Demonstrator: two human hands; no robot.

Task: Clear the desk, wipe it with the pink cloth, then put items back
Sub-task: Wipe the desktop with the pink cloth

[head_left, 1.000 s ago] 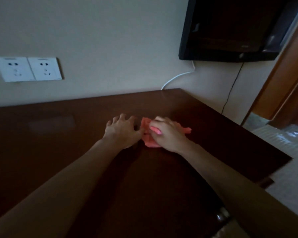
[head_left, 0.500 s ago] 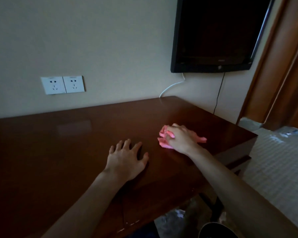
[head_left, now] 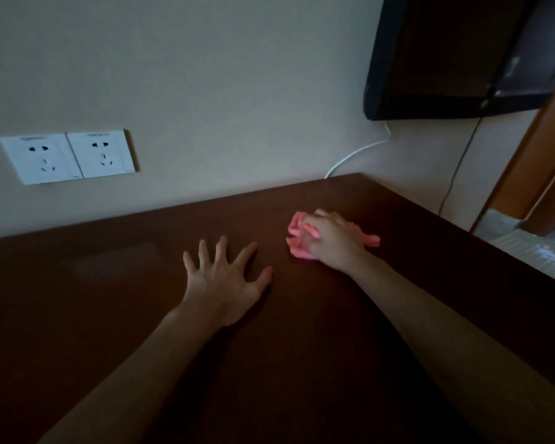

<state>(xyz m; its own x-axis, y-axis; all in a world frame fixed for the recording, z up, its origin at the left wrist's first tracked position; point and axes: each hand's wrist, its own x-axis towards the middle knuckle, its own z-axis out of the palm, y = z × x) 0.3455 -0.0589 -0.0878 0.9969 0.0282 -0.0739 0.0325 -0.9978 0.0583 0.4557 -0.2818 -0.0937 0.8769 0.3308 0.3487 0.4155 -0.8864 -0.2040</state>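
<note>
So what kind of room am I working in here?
Likely a hotel room or bedroom: a wall-mounted TV above a dark wooden desk, twin wall sockets, and what looks like a bed alongside.

Dim room, dark brown desk [head_left: 109, 315] filling the lower frame. Left hand [head_left: 222, 280] lies flat at centre, fingers spread on the wood; right hand [head_left: 332, 240], right of centre, curls over a bunched pink cloth [head_left: 297, 238] pressed to the desk. Upper left: double wall socket [head_left: 68, 156]; upper right: dark wall-mounted screen [head_left: 462, 56], white cable [head_left: 356, 153] below it.
</note>
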